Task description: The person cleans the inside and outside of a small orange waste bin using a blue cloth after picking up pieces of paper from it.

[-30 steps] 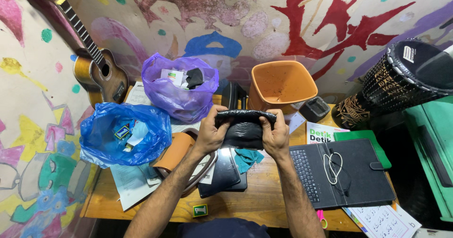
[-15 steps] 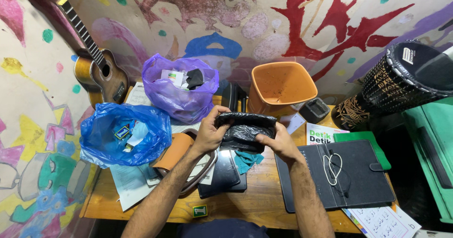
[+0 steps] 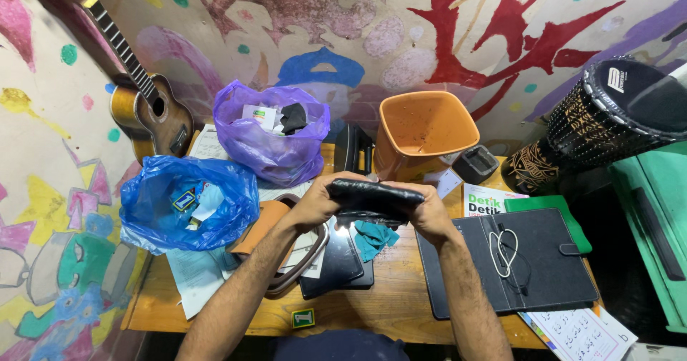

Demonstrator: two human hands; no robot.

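Both hands grip one black plastic bag point(image 3: 373, 199), held above the middle of the wooden desk point(image 3: 386, 305). The left hand point(image 3: 318, 200) is closed around the bag's left end, fingers curled over the top. The right hand point(image 3: 428, 207) is closed on its right end, and the bag is squashed into a flat roll between them.

Just under the bag lie a teal cloth point(image 3: 372, 238) and a dark tablet point(image 3: 339, 261), with a tan strap point(image 3: 259, 226) beside the left forearm. Left of that sits a blue bag point(image 3: 187, 202) with scraps inside; behind it, a purple bag point(image 3: 272, 133) holds paper and something black. An orange bin point(image 3: 421, 133) stands just behind the hands. Right of the right forearm lies a black keyboard case point(image 3: 512, 264), shut, with a white cord point(image 3: 502, 245) on top. A small guitar point(image 3: 147, 107) leans in the left corner, and a dark drum point(image 3: 601, 121) sits at the right.
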